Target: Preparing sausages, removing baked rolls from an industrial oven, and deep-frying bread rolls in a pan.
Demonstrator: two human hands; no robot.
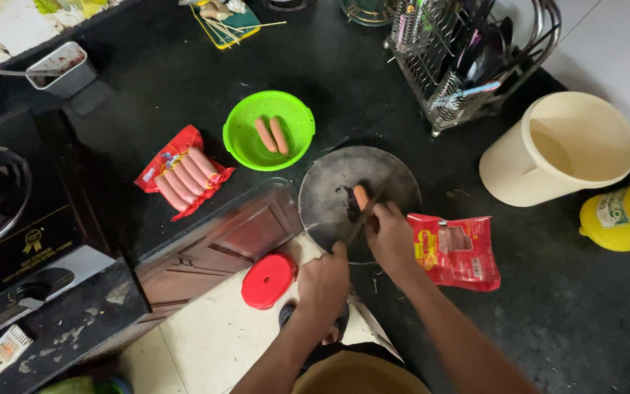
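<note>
Gripping a knife (359, 222) with my left hand (324, 281), my right hand (390, 232) pins a pink sausage (361, 197) on the round grey metal plate (329, 186), near the green plastic basket (238, 142) on the table (534, 306).

My left hand (324, 281) and right hand (391, 237) are both bare, with no rings, watch or gloves on them that I can make out. My forearms are uncovered too (no sleeve reaches into view). Below them, at the bottom edge, sits what may be mustard-brown clothing, too blurred to tell.
</note>
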